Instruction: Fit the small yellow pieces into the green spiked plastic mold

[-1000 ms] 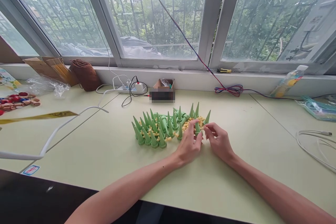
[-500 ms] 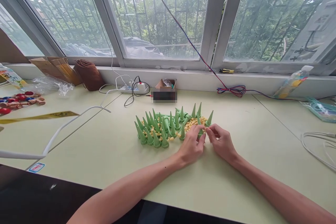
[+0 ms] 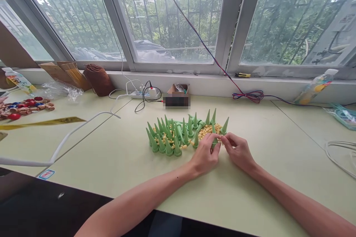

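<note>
My left hand (image 3: 205, 155) is closed around the lower part of an upright green plastic cone (image 3: 214, 129), whose tip sticks up above the fingers. From the right, my right hand (image 3: 239, 152) pinches at the cone's side, its fingertips meeting those of the left. A small yellow piece seems to be between the right thumb and finger, mostly hidden. Behind the hands lies a pile of small yellow plastic pieces (image 3: 205, 130). Several more green cones (image 3: 169, 147) stand in a cluster to the left, with yellow pieces scattered among them.
A pixelated dark object (image 3: 176, 101) and a small cardboard box (image 3: 183, 88) sit at the back. A power strip (image 3: 136, 94), bundled red-blue wire (image 3: 250, 96) and bottle (image 3: 315, 87) line the window side. Red and brown wooden pieces (image 3: 26, 107) lie far left, beyond a white cable (image 3: 66, 139).
The view has shifted slightly, moving everything a little to the right. Both hands keep nearly the same position at the cone, with only small finger movement.
</note>
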Demonstrator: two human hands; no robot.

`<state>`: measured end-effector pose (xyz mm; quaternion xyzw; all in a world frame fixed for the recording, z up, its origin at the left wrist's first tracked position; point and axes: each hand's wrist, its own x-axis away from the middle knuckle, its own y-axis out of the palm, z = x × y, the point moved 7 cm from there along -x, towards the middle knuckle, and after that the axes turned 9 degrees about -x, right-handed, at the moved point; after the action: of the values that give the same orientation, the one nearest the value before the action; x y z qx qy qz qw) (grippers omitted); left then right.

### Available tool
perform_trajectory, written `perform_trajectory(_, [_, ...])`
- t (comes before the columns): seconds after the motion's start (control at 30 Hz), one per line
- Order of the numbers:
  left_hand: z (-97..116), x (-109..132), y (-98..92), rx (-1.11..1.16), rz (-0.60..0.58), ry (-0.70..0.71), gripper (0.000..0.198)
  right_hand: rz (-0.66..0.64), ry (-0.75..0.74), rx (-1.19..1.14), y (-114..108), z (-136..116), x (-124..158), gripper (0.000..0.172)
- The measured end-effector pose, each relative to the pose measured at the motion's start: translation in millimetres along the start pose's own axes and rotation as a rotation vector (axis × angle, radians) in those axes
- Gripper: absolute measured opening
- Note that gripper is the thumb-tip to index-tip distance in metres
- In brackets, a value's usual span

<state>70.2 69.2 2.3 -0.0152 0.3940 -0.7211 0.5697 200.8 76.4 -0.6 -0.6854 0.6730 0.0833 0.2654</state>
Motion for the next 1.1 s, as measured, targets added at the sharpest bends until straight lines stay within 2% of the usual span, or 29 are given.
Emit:
perform_trajectory(0.6, [-2.6,-1.8,-0.7,-0.002,-0.003,-0.015,0.018,-0.015,0.016,0.013,1.3,4.2,-1.0,0.036])
perform_trajectory(0.9, [-1.6,-2.7,-2.6,-0.033,-0.011,-0.018,0.016,-0.104,0.005,-0.023,4.0,-1.0,-2.4,0.031])
perform_trajectory(1.1, [-0.7,-3.8,-2.0,-0.021,-0.038,-0.031,0.017,-0.073,-0.009,0.032,1.5,-2.2,-5.5,0.032])
